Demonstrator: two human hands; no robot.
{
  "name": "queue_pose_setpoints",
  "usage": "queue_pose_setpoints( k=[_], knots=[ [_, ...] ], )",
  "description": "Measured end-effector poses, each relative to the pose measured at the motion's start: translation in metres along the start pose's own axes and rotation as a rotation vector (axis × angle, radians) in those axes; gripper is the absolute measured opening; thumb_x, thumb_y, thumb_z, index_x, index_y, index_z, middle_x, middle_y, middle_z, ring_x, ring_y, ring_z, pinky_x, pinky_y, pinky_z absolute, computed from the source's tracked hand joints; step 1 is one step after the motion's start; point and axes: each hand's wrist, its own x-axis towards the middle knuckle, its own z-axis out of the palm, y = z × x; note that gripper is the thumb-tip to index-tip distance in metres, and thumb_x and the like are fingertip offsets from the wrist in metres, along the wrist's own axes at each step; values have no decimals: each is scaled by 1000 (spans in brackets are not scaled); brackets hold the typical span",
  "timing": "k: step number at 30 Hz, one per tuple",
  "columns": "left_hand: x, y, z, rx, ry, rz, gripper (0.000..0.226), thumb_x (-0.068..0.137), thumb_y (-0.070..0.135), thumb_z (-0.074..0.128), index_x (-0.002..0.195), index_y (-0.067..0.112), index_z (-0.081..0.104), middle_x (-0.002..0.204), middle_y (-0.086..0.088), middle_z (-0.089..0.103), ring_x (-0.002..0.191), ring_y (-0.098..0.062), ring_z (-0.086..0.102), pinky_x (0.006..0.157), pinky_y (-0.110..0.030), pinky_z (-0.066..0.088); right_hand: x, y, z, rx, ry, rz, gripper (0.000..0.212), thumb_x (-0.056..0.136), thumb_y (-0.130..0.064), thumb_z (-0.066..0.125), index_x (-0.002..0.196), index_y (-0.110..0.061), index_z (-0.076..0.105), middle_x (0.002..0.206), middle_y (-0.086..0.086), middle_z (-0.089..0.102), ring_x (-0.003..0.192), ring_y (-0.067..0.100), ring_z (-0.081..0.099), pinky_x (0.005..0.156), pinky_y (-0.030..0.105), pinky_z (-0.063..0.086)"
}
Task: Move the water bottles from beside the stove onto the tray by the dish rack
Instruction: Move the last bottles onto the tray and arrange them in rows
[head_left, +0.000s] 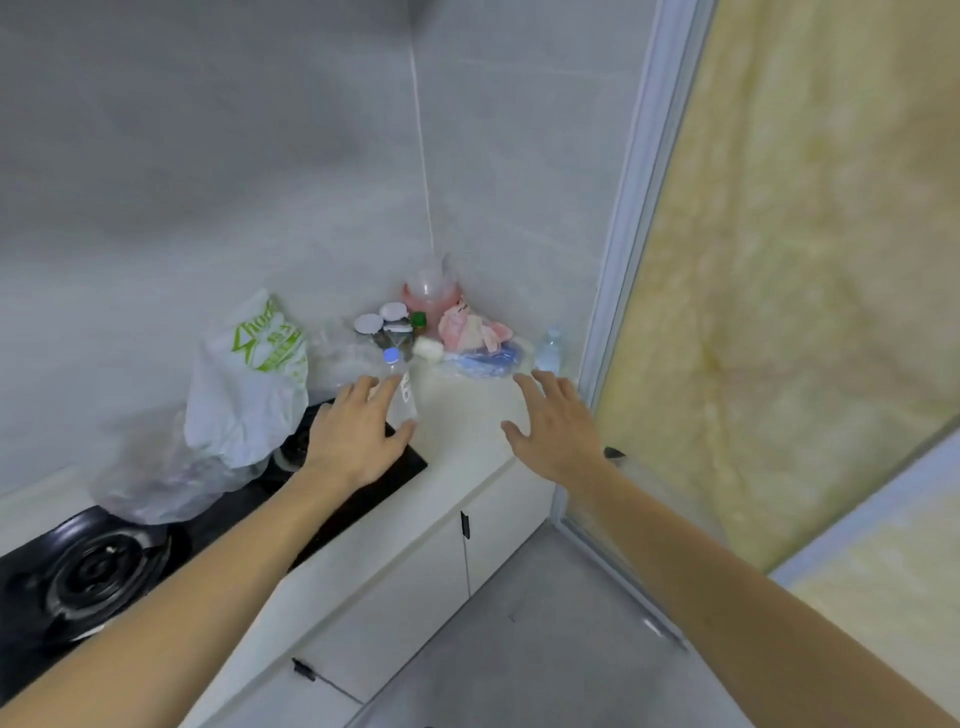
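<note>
A clear water bottle with a blue cap (399, 382) stands on the white counter just right of the black stove (88, 566). My left hand (358, 434) is spread around it, fingers apart and touching its left side, thumb curling under its base. A second clear bottle (549, 349) stands at the counter's far right, by the door frame. My right hand (553, 423) hovers open just in front of that bottle, not touching it. No tray or dish rack is in view.
A white plastic bag with green print (249, 384) sits on the stove's right end. Jars with white lids (382, 319), a pink container (431, 291), pink and blue bags (478, 338) crowd the corner. A sliding door (779, 260) borders the right.
</note>
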Motion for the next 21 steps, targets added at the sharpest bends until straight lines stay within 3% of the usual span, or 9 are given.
queue_pose_setpoints(
  k=[7,13,16,19,21],
  knots=[
    [152,-22,48,-30,-79,-101,66,95,56,51,155,34,34,149,-8,45,137,-31,42,101,-49,47,139,63,24,33,-1,23,66,97,-42,60,154,-20,35,156,6,40,142,28,42,109,44,45],
    [250,-42,97,-14,-249,-204,72,96,60,45,158,42,15,153,-16,39,138,-38,40,105,-51,43,245,110,46,27,-74,166,69,99,-40,59,159,-25,27,165,4,26,152,27,28,116,47,39],
    [279,-53,117,16,-370,-288,74,97,62,43,161,43,10,151,-16,39,138,-38,39,108,-51,43,276,131,60,-28,-156,198,67,99,-39,57,157,-26,28,164,5,26,149,29,30,113,47,41],
    [295,-69,140,20,-476,-350,72,98,60,42,161,39,15,146,-15,46,136,-37,46,109,-47,43,297,152,81,-70,-289,223,62,98,-38,56,153,-24,32,152,9,35,138,33,39,104,45,47],
    [298,-79,154,42,-538,-352,65,99,55,45,157,29,29,139,-12,55,129,-35,53,106,-44,45,308,166,92,-72,-358,256,55,99,-38,53,148,-21,36,142,13,44,129,35,47,98,43,48]
  ],
)
